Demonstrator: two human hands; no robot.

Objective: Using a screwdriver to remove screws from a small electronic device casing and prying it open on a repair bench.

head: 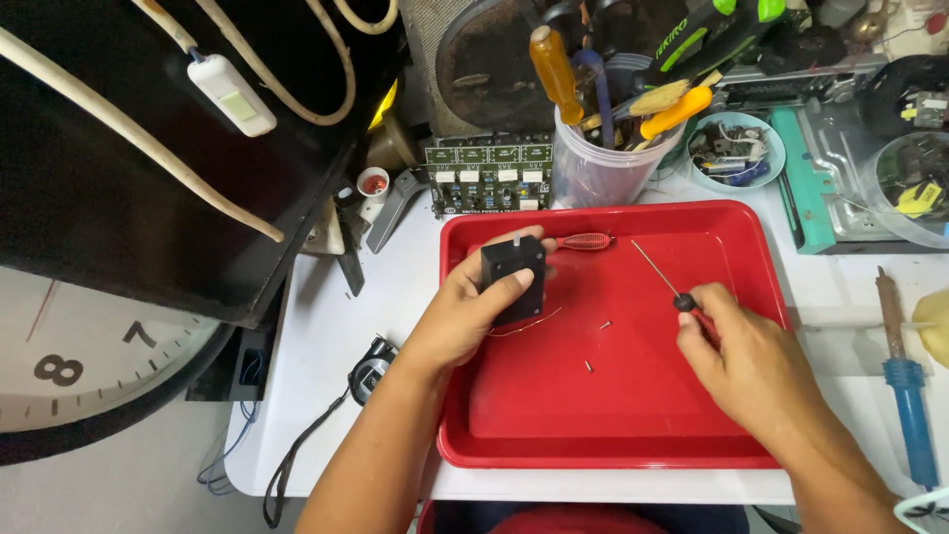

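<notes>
- The tray is bright red.
- The small box in the left hand is black.
- The screwdriver in the right hand has a red and black handle.
- The soldering iron has a blue handle.
- The circuit board is dark green with white parts.
- The table is white.

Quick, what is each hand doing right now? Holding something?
Left hand: closed around a small black box, held over the red tray.
Right hand: closed on a small red-handled screwdriver.
</notes>
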